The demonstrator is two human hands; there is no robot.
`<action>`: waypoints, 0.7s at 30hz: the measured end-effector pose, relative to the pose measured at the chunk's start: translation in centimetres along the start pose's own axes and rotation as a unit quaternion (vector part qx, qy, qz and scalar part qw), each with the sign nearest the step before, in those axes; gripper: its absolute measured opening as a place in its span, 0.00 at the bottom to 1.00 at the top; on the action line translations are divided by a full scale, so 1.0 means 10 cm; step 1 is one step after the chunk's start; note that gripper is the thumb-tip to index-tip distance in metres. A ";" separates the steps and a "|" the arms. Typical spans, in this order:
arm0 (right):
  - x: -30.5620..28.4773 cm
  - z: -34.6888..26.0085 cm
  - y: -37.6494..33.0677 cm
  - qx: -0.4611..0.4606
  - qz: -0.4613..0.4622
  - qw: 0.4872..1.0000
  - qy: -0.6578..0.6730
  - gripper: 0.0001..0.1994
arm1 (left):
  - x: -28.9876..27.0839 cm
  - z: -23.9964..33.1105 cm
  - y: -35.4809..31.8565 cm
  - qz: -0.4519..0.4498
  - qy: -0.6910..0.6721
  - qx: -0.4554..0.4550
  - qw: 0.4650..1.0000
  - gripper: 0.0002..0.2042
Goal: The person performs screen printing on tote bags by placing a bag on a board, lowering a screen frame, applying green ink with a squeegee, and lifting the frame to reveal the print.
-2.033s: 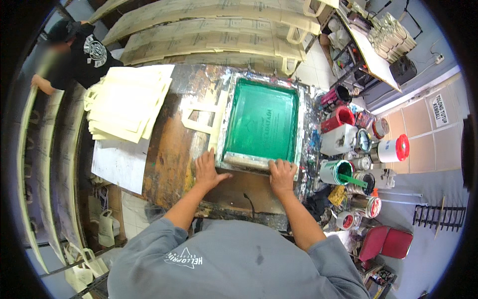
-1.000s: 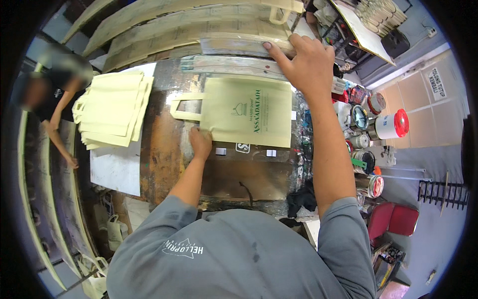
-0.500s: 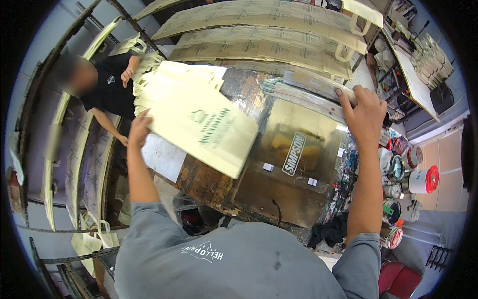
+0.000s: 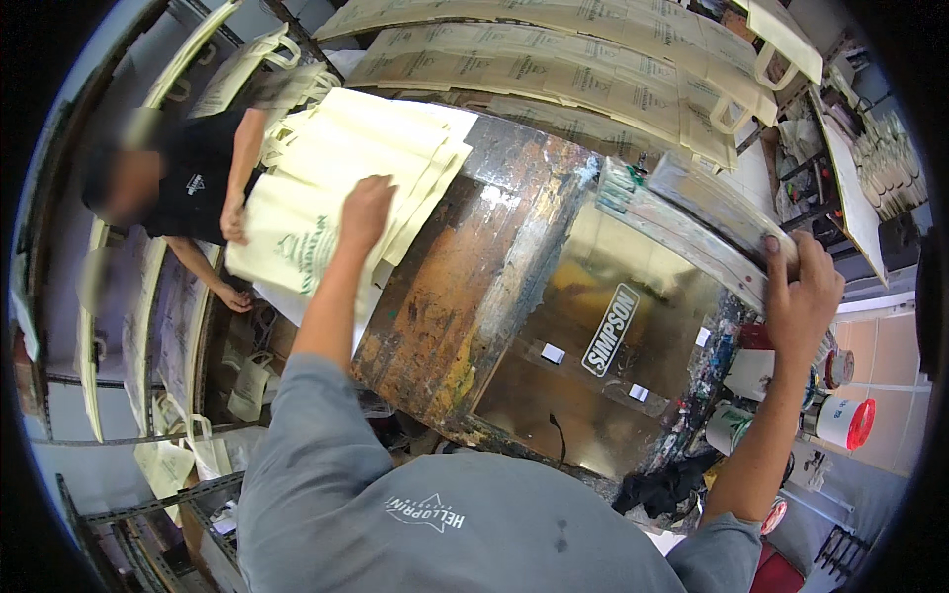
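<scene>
A stack of cream tote bags (image 4: 356, 133) covers the far left of the table. Over it reaches my left hand (image 4: 366, 210), its fingers curled closed; what they hold, if anything, is hidden. A tote bag with green print (image 4: 297, 242) lies at the stack's near left, and a co-worker's hand (image 4: 233, 219) grips its edge. My right hand (image 4: 805, 294) is closed around the end of a long, flat frame (image 4: 714, 198) at the table's right side. Below that frame is a brownish, glossy board (image 4: 583, 366) bearing a sticker and small white tabs.
Racks of printed bags (image 4: 554, 69) stand along the back, with more shelves (image 4: 148, 336) at left. The co-worker (image 4: 193, 183) stands by the left end of the stained table (image 4: 445, 296). Paint cans (image 4: 835, 420) crowd the right side; a dark cloth (image 4: 667, 484) lies near them.
The printed bag has moved left from my left hand to the co-worker's hand. My left hand has shifted right over the stack. The view has turned slightly; my right hand keeps the frame's end.
</scene>
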State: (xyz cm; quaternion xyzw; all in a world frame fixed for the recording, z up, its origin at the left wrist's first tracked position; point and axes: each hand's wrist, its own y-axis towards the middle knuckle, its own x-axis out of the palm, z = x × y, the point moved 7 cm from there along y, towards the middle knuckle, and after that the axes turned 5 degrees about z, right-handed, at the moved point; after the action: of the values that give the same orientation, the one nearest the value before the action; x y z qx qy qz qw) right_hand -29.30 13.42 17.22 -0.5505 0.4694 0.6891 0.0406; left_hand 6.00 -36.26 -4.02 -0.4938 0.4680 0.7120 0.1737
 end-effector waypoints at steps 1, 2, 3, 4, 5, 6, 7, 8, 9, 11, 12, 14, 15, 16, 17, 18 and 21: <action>0.01 -0.01 0.02 -0.007 0.013 1.000 0.016 0.22 | 0.19 0.04 0.08 -0.010 0.019 -0.029 0.999 0.15; 0.00 0.02 0.03 -0.011 0.029 0.999 0.027 0.21 | 0.33 0.11 0.19 -0.018 0.034 -0.053 0.998 0.15; 0.00 0.02 0.03 -0.008 0.028 0.999 0.019 0.21 | 0.51 0.05 0.22 -0.122 0.077 -0.097 0.985 0.14; 0.00 0.01 0.01 -0.002 0.021 1.000 0.019 0.21 | 0.66 -0.01 0.21 -0.224 0.119 -0.138 0.957 0.14; 0.00 -0.01 -0.01 0.006 0.014 1.000 0.017 0.21 | 0.80 -0.04 0.18 -0.323 0.157 -0.175 0.917 0.14; -0.01 -0.02 -0.02 0.014 0.010 1.000 0.020 0.21 | 0.87 -0.11 0.17 -0.296 0.164 -0.161 0.927 0.14; -0.03 -0.06 -0.02 0.000 0.022 0.999 0.029 0.21 | 0.98 -0.24 0.06 -0.269 0.170 -0.146 0.937 0.14; -0.04 -0.09 -0.03 -0.010 0.036 0.999 0.036 0.21 | 1.02 -0.29 0.04 -0.241 0.175 -0.127 0.946 0.14; -0.06 -0.11 -0.05 -0.019 0.048 0.998 0.039 0.21 | 1.01 -0.23 0.04 -0.228 0.182 -0.121 0.949 0.09; -0.06 -0.15 -0.08 -0.013 0.048 0.998 0.041 0.20 | 1.08 -0.29 0.00 -0.232 0.206 -0.077 0.948 0.07; -0.07 -0.15 -0.08 -0.014 0.048 0.998 0.040 0.20 | 1.10 -0.31 -0.01 -0.233 0.214 -0.058 0.947 0.06; -0.06 -0.12 -0.11 -0.009 0.044 0.998 0.035 0.20 | 1.07 -0.38 0.01 -0.245 0.229 -0.022 0.942 0.05; -0.06 -0.11 -0.13 -0.007 0.045 0.998 0.034 0.20 | 1.05 -0.39 0.03 -0.251 0.237 -0.005 0.939 0.05; -0.05 -0.11 -0.14 -0.005 0.045 0.998 0.035 0.20 | 0.98 -0.40 0.06 -0.232 0.226 -0.016 0.946 0.05; -0.07 -0.12 -0.14 -0.013 0.050 0.998 0.037 0.21 | 0.88 -0.36 0.11 -0.213 0.212 -0.026 0.953 0.06; -0.07 -0.12 -0.15 -0.014 0.044 0.998 0.037 0.21 | 0.77 -0.30 0.14 -0.196 0.197 -0.038 0.960 0.06; -0.12 -0.10 -0.17 -0.005 0.046 0.998 0.032 0.23 | 0.51 0.86 0.34 -0.230 0.089 0.066 0.967 0.11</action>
State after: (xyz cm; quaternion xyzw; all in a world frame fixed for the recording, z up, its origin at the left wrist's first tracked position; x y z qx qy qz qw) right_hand -27.12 14.24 17.25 -0.5501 0.4917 0.6749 -0.0086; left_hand -3.37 -31.87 -6.12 -0.6368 0.4014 0.5737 0.3228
